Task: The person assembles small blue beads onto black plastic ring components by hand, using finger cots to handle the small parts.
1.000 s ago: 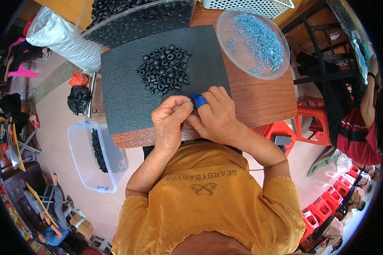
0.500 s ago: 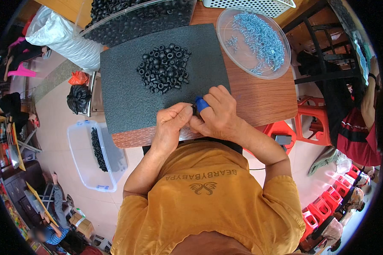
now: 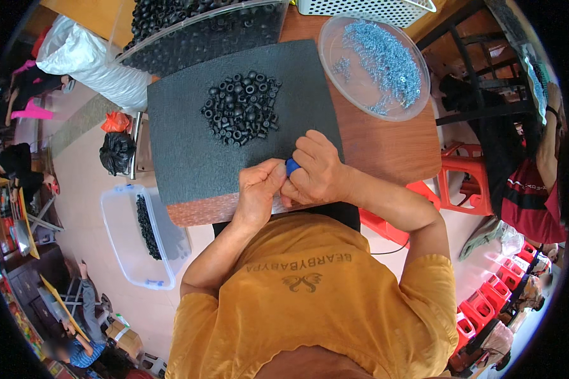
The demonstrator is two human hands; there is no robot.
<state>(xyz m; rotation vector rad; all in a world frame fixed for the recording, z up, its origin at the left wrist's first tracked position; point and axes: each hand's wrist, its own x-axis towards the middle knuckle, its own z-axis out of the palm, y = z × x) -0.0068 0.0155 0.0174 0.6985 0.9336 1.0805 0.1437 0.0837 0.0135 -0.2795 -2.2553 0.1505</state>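
Over the table's near edge, my left hand (image 3: 258,191) and my right hand (image 3: 317,169) meet with their fingers pressed together. A blue band (image 3: 292,167) wraps a digit of my right hand, right against my left fingertips. Whatever lies between the two hands is too hidden to make out. Beyond them a heap of small black ring-like and capped parts (image 3: 241,107) rests on a dark grey mat (image 3: 180,148). To the right, a round clear plastic lid or tray (image 3: 330,74) holds many small light-blue metallic pieces (image 3: 392,60).
A clear bin (image 3: 199,35) full of black parts stands at the mat's far edge, beside a white perforated basket (image 3: 373,9). On the floor at left sits a clear box (image 3: 112,243) with more black parts. Red stools (image 3: 464,183) stand right; other people are around.
My hands have pressed closer together, and the dark piece that showed between them is now hidden. My right elbow has swung outward. The view has shifted slightly.
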